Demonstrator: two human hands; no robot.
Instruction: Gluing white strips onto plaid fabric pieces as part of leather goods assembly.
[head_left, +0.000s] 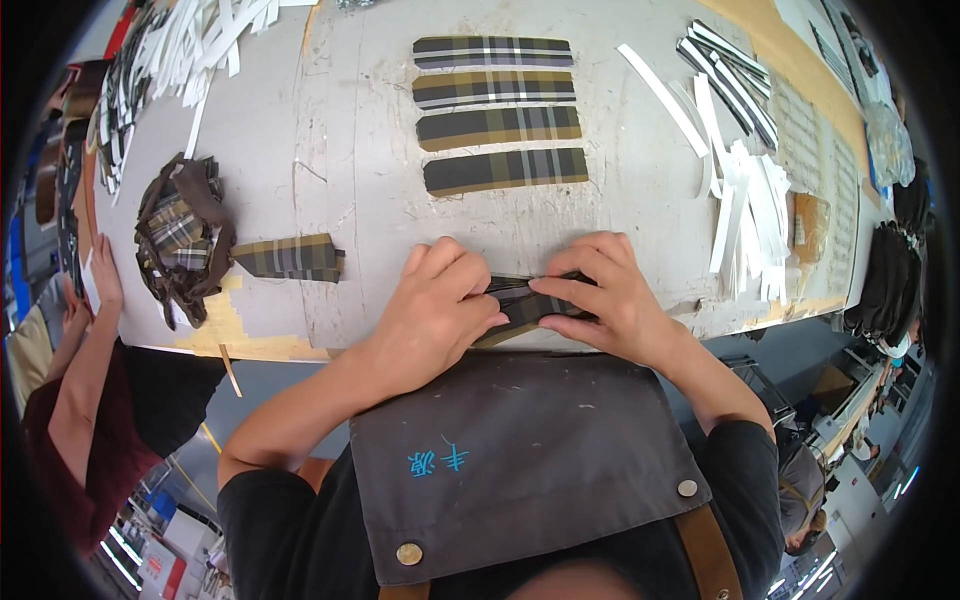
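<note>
Near the table's front edge, a dark plaid fabric piece (pixel 518 306) lies between my two hands. My left hand (pixel 438 300) has its fingers curled and pinched on the piece's left end. On its right end, my right hand (pixel 602 296) pinches with thumb and fingers, partly covering the cloth. Beyond my hands, several plaid fabric strips (pixel 500 130) in black, olive and grey lie flat in a stacked row. Left of my left hand rests another plaid piece with a pointed shape (pixel 290 257), beside a bundle of plaid pieces and dark brown cloth (pixel 182 235).
White strips lie in a heap (pixel 205 40) at the far left and in another pile (pixel 750 215) at the right. Black-and-white strips (pixel 730 80) sit at the far right, near a brown taped block (pixel 810 228). Another person's hand (pixel 103 275) rests at the table's left edge.
</note>
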